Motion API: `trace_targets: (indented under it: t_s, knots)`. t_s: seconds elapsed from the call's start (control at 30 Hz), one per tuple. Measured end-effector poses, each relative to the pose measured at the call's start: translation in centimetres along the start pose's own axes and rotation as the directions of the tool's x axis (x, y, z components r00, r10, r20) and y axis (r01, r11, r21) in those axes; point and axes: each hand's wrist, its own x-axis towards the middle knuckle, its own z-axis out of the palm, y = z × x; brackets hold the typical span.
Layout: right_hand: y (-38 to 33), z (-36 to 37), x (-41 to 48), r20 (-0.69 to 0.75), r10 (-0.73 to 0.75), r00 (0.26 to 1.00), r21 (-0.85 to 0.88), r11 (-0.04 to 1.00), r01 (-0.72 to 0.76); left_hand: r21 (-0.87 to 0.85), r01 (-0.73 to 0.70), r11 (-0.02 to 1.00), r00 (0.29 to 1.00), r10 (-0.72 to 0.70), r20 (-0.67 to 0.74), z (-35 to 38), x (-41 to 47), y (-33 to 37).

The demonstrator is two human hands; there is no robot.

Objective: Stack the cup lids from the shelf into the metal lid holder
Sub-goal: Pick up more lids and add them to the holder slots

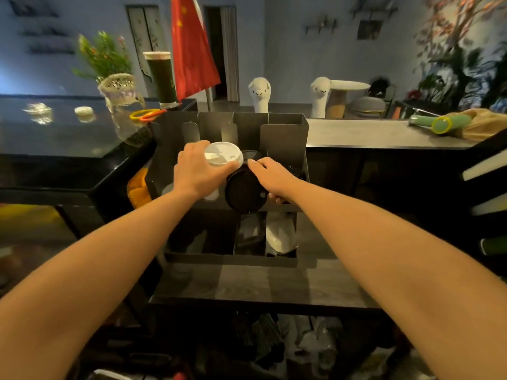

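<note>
White cup lid (223, 157) in the left hand (197, 174), fingers curled round its side, top face up and tipped toward the camera, above the middle-left compartment of the metal lid holder (285, 138). More white visible below the palm, perhaps further lids in a stack; not clear enough to say. Black cup lid (244, 192) pinched at its rim by the right hand (271, 176), fingertips over the far rim and other fingers under the near right rim. Disc tilted up on edge, facing the camera, low against the holder's front wall near the centre. Rims of the two lids touching or nearly so; cannot tell which. More pale lids (279, 237) lower down, in the right compartment of a divided tray (233, 260) beneath the holder.

Likely handling: thin moulded plastic, very light, springy rather than stiff, easily dented or cracked near the sip hole if squeezed across the dome. Smooth and a little slippery, prone to nest and stick together. Best held at the rim, thumb opposite fingers, light pressure only. Probably safest lowered flat and square between the dividers, one colour per compartment, so as not to catch an edge on the sheet-metal walls and jam askew.
</note>
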Motion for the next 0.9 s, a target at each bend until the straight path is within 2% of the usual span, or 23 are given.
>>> trace_targets:
  t_s: [0.13,0.37,0.63,0.9]
  knots:
    - [-2.4,-0.3,1.3,0.124,-0.099,0.987,-0.032,0.994,0.103,0.115,0.095,0.989,0.993,-0.103,0.063,-0.9,2.8,-1.2]
    - [-5.6,0.5,3.6,0.315,-0.065,0.947,-0.161,0.979,0.121,0.191,0.123,0.974,0.958,-0.167,0.233,-0.7,5.6,-2.4]
    - [-7.6,1.3,6.7,0.341,0.008,0.940,-0.393,0.910,0.135,0.278,0.053,0.959,0.935,-0.146,0.324,0.1,7.2,-2.9]
    - [-7.6,1.8,7.8,0.352,0.070,0.934,-0.327,0.944,0.053,0.241,0.086,0.967,0.926,-0.167,0.339,0.7,7.7,-3.6]
